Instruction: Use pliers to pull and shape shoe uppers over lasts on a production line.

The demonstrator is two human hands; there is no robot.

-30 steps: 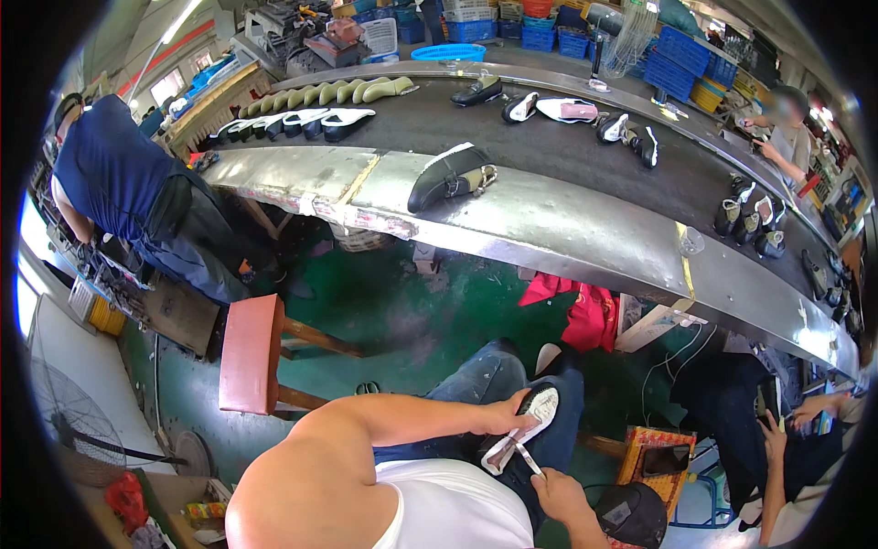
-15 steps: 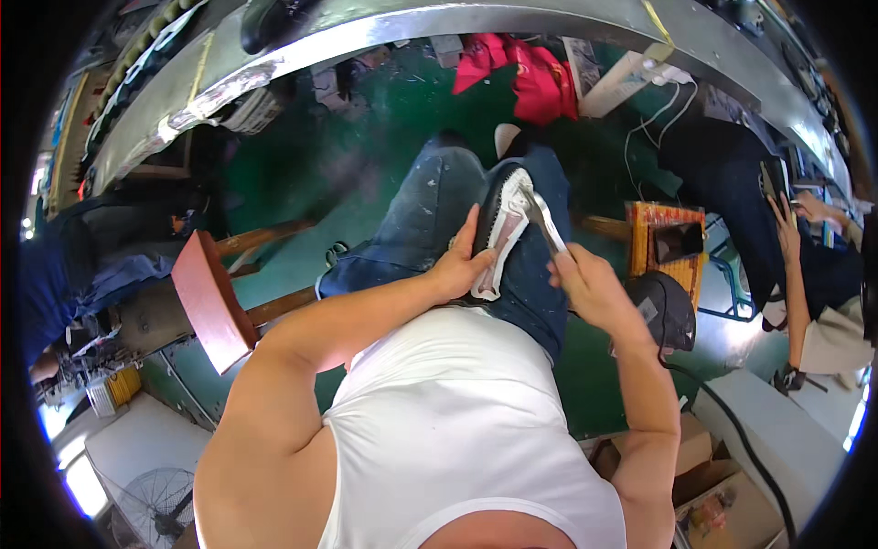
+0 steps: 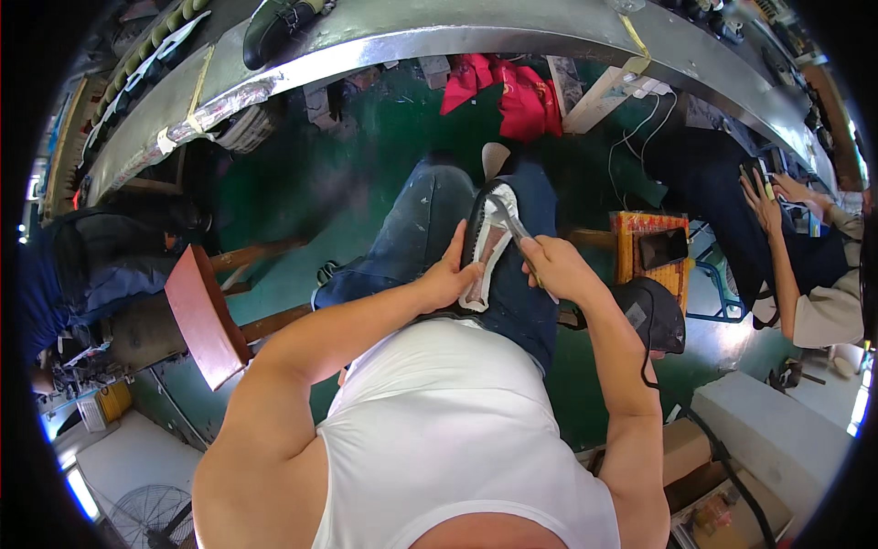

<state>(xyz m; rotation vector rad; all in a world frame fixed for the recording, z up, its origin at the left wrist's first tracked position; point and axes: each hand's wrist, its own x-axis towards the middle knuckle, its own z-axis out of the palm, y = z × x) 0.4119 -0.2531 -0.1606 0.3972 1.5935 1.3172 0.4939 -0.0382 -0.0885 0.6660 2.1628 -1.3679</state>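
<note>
A dark shoe upper [image 3: 472, 240] lies on my lap, bottom side up. Its whitish edge is folded inward around a pinkish-brown insole. My left hand [image 3: 446, 275] grips the shoe from the left side, thumb over the bottom and fingers along the edge. In my right hand [image 3: 560, 267] is a pair of metal pincers [image 3: 510, 222], its curved head touching the folded edge near the far end of the shoe. The jaws are too small to make out. My right fingers are wrapped around the handle.
A metal-edged bench [image 3: 393, 46] curves across the far side, with a black shoe [image 3: 267, 35] on it. Red cloth [image 3: 526, 105] lies beneath. A reddish stool [image 3: 206, 316] stands left, a woven seat with a phone [image 3: 663, 247] right. A co-worker's hands [image 3: 766, 201] work at far right.
My right hand and the pincers have moved left and the tool has tilted; its head stays at the shoe's far end. My left hand keeps its grip. The whole view has shifted slightly.
</note>
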